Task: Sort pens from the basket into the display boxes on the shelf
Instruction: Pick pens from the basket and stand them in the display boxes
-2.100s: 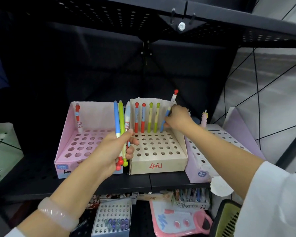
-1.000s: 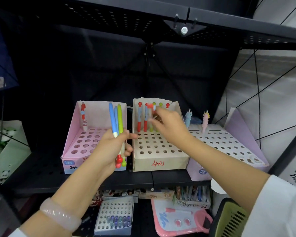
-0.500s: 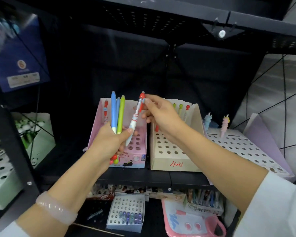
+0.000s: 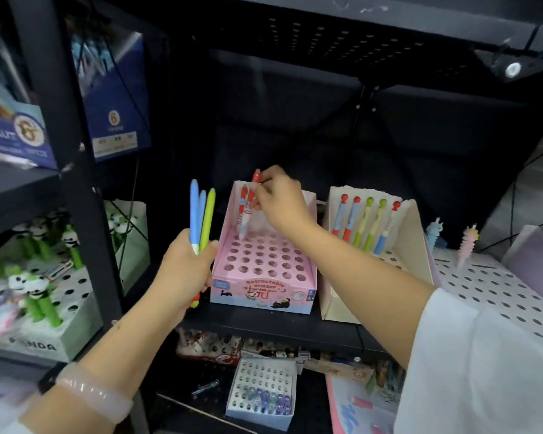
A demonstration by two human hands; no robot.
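The black perforated shelf (image 4: 295,324) carries a pink cardboard display box (image 4: 261,289), most of its round holes free, beside a beige box (image 4: 336,308); the right hand (image 4: 279,202) pinches a red-capped pen (image 4: 248,208) tip-down at a back-row hole, the left hand (image 4: 182,270) grips three smooth pens (image 4: 201,214) upright

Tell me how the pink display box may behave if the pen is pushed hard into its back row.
The pink display box looks like thin cardboard and nearly empty, so it is probably light and may slide back on the shelf. Neither hand steadies it: the right hand pinches the red-capped pen, the left hand grips three pens. Its holed top might flex.
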